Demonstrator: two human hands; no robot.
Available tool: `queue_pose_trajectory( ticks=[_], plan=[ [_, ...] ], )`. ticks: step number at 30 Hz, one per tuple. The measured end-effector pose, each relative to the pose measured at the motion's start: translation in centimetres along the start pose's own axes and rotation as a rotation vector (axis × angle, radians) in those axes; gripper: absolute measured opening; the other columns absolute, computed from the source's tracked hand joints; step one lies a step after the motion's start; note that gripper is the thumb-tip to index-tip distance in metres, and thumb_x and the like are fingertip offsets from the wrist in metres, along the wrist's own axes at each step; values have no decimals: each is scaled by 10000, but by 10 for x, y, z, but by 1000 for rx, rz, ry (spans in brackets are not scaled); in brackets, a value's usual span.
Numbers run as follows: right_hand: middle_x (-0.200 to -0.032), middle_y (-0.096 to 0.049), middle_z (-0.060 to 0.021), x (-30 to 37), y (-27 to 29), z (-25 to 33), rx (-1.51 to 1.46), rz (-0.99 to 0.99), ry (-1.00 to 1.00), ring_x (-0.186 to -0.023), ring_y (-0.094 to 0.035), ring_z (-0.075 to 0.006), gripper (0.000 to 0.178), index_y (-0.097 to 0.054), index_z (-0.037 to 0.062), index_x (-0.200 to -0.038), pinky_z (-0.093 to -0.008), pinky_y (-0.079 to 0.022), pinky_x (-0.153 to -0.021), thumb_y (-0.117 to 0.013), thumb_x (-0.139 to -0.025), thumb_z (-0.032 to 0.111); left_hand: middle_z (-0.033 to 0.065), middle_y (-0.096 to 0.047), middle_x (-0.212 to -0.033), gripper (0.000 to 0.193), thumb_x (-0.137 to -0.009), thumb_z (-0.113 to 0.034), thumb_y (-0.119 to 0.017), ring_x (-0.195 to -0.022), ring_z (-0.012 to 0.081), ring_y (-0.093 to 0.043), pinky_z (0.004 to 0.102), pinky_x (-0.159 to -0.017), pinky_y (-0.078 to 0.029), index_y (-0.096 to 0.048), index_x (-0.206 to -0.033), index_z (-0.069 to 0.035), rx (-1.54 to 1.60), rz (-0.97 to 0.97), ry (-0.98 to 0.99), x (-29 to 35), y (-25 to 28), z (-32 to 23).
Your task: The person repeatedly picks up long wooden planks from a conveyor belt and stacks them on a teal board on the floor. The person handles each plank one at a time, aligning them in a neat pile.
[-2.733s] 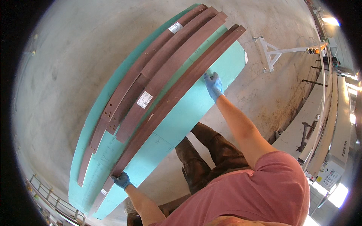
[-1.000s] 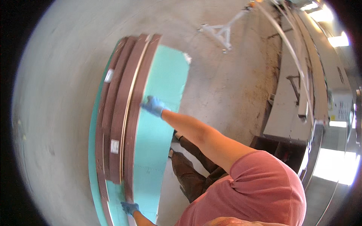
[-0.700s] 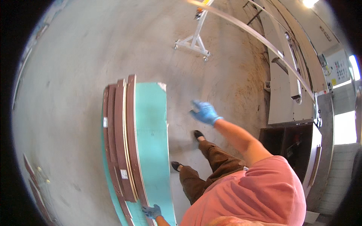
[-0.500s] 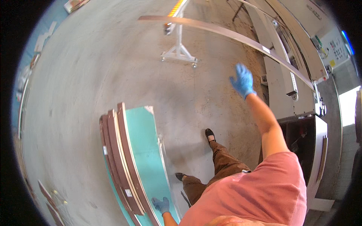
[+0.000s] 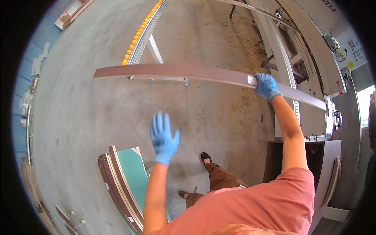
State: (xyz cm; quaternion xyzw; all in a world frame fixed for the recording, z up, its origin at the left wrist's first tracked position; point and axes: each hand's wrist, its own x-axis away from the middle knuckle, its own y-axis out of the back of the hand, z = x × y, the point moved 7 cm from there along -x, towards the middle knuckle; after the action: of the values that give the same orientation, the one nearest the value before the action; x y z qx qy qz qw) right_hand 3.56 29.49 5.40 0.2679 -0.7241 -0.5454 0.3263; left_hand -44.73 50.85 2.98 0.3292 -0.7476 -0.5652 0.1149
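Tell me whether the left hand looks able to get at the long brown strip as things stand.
Likely yes: the left hand is open and empty, and little but floor shows between it and the long brown strip. The right hand holds it farther right, leaving that stretch free.

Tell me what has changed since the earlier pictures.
The blue-gloved right hand left the stacked flat brown strips, swung forward and to the right, and now holds the long narrow brown board beside its white label. The blue-gloved left hand also came off the stack and is raised, open, holding nothing. The strips still lie on the flat green sheet.
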Motion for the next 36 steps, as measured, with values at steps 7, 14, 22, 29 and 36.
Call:
queue_pose_trajectory(
  ticks=[7,14,22,29,36],
  plan=[
    [-1047,-695,-183,118,-2,130,-145,-26,302,-1014,-682,-398,502,-603,95,-1125,-508,-548,-918,-836,-769,360,238,-433,-1645,1026,-799,-441,-837,-1537,436,-396,576,-1287,-279,-409,-1654,-70,-113,251,-555,-103,14,-126],
    [-978,-735,-179,241,12,256,-239,159,435,-948,-739,-395,543,-627,86,-1131,-520,-581,-859,-853,-798,451,187,-674,-1261,1017,-830,-552,-830,-1156,360,-659,485,-1080,-473,-450,-1601,-7,-30,669,-371,64,55,-58],
    [-1144,-707,-212,377,61,380,-83,310,842,-1050,-707,-423,748,-506,78,-1343,-528,-550,-936,-855,-788,436,118,-688,-1180,906,-774,-551,-877,-1123,354,-663,516,-1005,-491,-557,-1479,-80,-15,430,109,356,165,93],
    [-1134,-691,-161,515,5,580,-49,335,1277,-1028,-697,-384,692,-515,70,-1413,-532,-536,-902,-789,-835,334,162,-645,-1272,898,-714,-476,-922,-1228,395,-594,542,-1112,-439,-580,-1454,-101,1,174,562,700,206,169],
    [-1159,-647,-122,635,-54,830,-164,30,1784,-1083,-660,-347,694,-555,70,-1355,-465,-522,-996,-866,-804,356,194,-621,-1308,938,-705,-440,-928,-1249,430,-559,572,-1122,-428,-561,-1488,-76,-94,79,1111,969,164,205]
  ],
)
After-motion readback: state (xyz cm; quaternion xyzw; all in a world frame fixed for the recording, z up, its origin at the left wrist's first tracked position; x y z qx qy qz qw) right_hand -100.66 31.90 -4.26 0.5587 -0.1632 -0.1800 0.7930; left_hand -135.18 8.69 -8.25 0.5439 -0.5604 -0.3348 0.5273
